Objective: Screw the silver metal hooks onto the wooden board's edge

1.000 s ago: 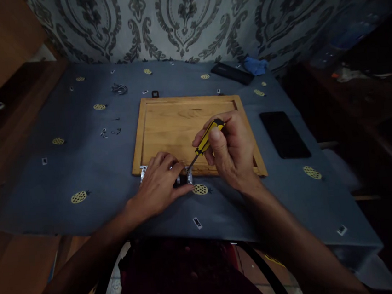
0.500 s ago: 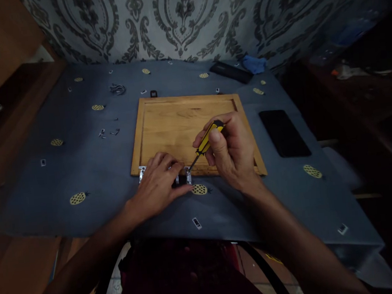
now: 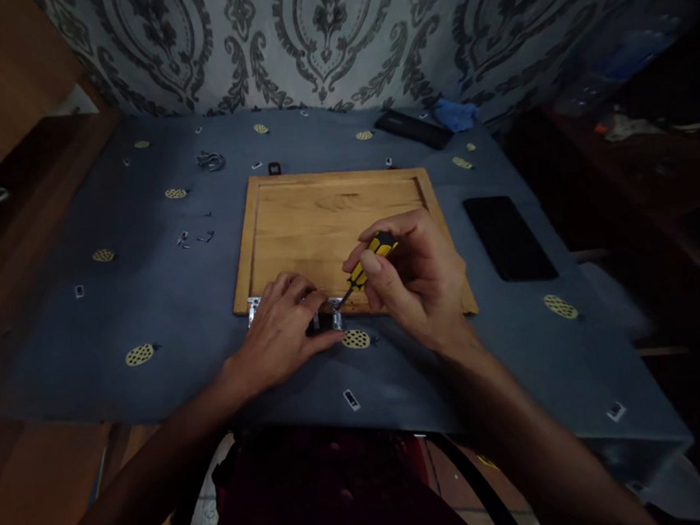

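A wooden panel [image 3: 334,223] with a raised frame lies flat on the grey-blue cloth. At its near edge sits a metal hinge bracket [image 3: 254,309], mostly covered by my left hand [image 3: 286,330], whose fingers press down on it. My right hand [image 3: 417,277] is closed around a yellow-and-black screwdriver [image 3: 369,259]. The screwdriver slants down to the left, and its tip meets the bracket's right end by the panel's edge.
A black phone [image 3: 508,237] lies right of the panel. A dark flat object [image 3: 412,128] and a blue cloth [image 3: 453,114] sit at the back right. Loose screws [image 3: 196,238] and a metal clip [image 3: 210,160] lie to the left. Patterned wallpaper rises behind the table.
My right hand has dropped lower and shifted its grip down the screwdriver handle, hiding more of it. My left hand stays on the bracket.
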The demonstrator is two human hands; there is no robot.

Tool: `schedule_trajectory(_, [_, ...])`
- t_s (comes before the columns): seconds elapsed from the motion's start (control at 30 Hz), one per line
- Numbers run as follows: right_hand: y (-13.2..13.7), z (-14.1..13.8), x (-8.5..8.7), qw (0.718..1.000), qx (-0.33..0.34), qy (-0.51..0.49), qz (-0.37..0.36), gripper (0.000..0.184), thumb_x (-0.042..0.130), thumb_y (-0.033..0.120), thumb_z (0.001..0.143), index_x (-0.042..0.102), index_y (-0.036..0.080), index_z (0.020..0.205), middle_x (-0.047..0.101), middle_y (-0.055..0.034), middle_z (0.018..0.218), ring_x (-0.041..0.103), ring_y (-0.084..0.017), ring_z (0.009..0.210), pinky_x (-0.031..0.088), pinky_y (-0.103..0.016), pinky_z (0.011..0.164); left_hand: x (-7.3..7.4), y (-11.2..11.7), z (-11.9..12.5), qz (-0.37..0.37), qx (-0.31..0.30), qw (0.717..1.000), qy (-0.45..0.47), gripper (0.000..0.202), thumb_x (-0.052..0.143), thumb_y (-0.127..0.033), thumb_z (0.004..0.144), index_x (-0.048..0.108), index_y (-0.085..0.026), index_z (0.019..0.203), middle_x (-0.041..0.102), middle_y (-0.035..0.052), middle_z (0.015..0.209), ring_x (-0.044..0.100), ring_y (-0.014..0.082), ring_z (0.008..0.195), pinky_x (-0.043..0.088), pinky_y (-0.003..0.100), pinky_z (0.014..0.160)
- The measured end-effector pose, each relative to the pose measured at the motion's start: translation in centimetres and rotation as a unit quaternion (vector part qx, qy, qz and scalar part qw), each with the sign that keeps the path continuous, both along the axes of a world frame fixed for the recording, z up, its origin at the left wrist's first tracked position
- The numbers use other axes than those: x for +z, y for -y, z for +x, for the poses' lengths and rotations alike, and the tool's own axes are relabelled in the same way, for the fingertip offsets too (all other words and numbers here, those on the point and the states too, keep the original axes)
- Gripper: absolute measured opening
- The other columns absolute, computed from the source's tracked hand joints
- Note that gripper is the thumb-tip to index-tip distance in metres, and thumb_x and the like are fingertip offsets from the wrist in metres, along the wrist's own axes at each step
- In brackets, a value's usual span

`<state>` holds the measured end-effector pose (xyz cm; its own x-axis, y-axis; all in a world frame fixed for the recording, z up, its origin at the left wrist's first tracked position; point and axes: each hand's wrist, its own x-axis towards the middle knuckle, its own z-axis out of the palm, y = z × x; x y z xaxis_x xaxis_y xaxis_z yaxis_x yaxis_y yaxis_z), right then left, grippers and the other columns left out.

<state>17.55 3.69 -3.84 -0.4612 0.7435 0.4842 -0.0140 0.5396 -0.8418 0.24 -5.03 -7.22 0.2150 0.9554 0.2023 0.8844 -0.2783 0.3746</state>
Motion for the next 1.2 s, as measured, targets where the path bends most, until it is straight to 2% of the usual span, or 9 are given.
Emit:
schedule_trajectory(0.23, [0.1, 0.1, -0.4, 1.000, -0.017, -0.006, 0.014, 0.015, 0.061, 0.040, 0.101, 0.055, 0.027, 0.106, 0.062, 0.0012, 0.085, 0.051, -0.009, 0.054, 0.041, -0.024, 0.044, 0.1, 0.0, 0.0, -0.003, 0.001, 1.000, 0.001, 0.044, 0.077, -0.051, 0.087, 0.070, -0.015, 0.111, 0.065, 0.0094, 0.110, 0.055, 0.0290, 0.109, 0.051, 0.045, 0.095])
schedule_trajectory(0.53, [0.1, 0.4, -0.2, 1.000, -0.016, -0.002, 0.027, 0.013, 0.064, 0.036, 0.099, 0.057, 0.025, 0.104, 0.059, 0.0025, 0.080, 0.054, -0.009, 0.056, 0.045, -0.022, 0.045, 0.0, 0.0, 0.0, 0.004, 0.000, 1.000, 0.000, 0.044, 0.077, -0.051, 0.087, 0.069, -0.015, 0.110, 0.066, 0.0090, 0.110, 0.056, 0.0290, 0.107, 0.051, 0.046, 0.096])
schedule_trajectory(0.7, [0.2, 0.5, -0.2, 1.000, -0.004, -0.006, 0.004, 0.008, 0.063, 0.030, 0.099, 0.057, 0.027, 0.104, 0.061, 0.0027, 0.082, 0.057, -0.009, 0.052, 0.048, -0.023, 0.043, 0.0, 0.0, 0.1, -0.006, 0.003, 1.000, 0.001, 0.043, 0.078, -0.050, 0.086, 0.069, -0.015, 0.109, 0.066, 0.0089, 0.110, 0.056, 0.0286, 0.107, 0.051, 0.046, 0.095])
schedule_trajectory(0.87, [0.1, 0.6, 0.1, 1.000, -0.015, 0.010, 0.008, 0.010, 0.065, 0.033, 0.099, 0.060, 0.026, 0.104, 0.064, 0.0012, 0.085, 0.057, -0.009, 0.053, 0.047, -0.024, 0.044, 0.0, -0.1, 0.0, -0.008, 0.002, 1.000, 0.003, 0.043, 0.077, -0.050, 0.087, 0.068, -0.016, 0.111, 0.066, 0.0091, 0.113, 0.055, 0.0289, 0.110, 0.050, 0.046, 0.097])
schedule_trajectory(0.97, [-0.1, 0.8, 0.7, 0.999, 0.009, 0.036, 0.003, 0.014, 0.062, 0.035, 0.101, 0.063, 0.024, 0.110, 0.066, 0.0008, 0.086, 0.059, -0.008, 0.055, 0.048, -0.023, 0.048, 0.0, 0.0, 0.0, -0.013, 0.003, 1.000, 0.009, 0.043, 0.078, -0.050, 0.087, 0.068, -0.016, 0.112, 0.065, 0.0089, 0.114, 0.055, 0.0287, 0.111, 0.050, 0.046, 0.099])
schedule_trajectory(1.07, [-0.3, 1.0, 1.3, 0.997, 0.052, 0.040, -0.030, 0.020, 0.058, 0.037, 0.103, 0.064, 0.023, 0.117, 0.064, 0.0034, 0.077, 0.062, -0.008, 0.054, 0.051, -0.023, 0.052, 0.0, 0.0, 0.1, -0.018, 0.004, 1.000, 0.013, 0.043, 0.078, -0.049, 0.086, 0.068, -0.016, 0.112, 0.066, 0.0086, 0.114, 0.055, 0.0287, 0.111, 0.050, 0.047, 0.099])
schedule_trajectory(1.2, [-0.2, 0.8, 1.7, 0.997, 0.055, 0.001, -0.053, 0.021, 0.068, 0.042, 0.097, 0.066, 0.021, 0.098, 0.068, 0.0017, 0.083, 0.058, -0.006, 0.048, 0.047, -0.021, 0.045, 0.0, 0.0, 0.1, -0.019, 0.004, 1.000, 0.014, 0.042, 0.079, -0.048, 0.086, 0.069, -0.016, 0.111, 0.066, 0.0088, 0.114, 0.055, 0.0289, 0.110, 0.050, 0.047, 0.098])
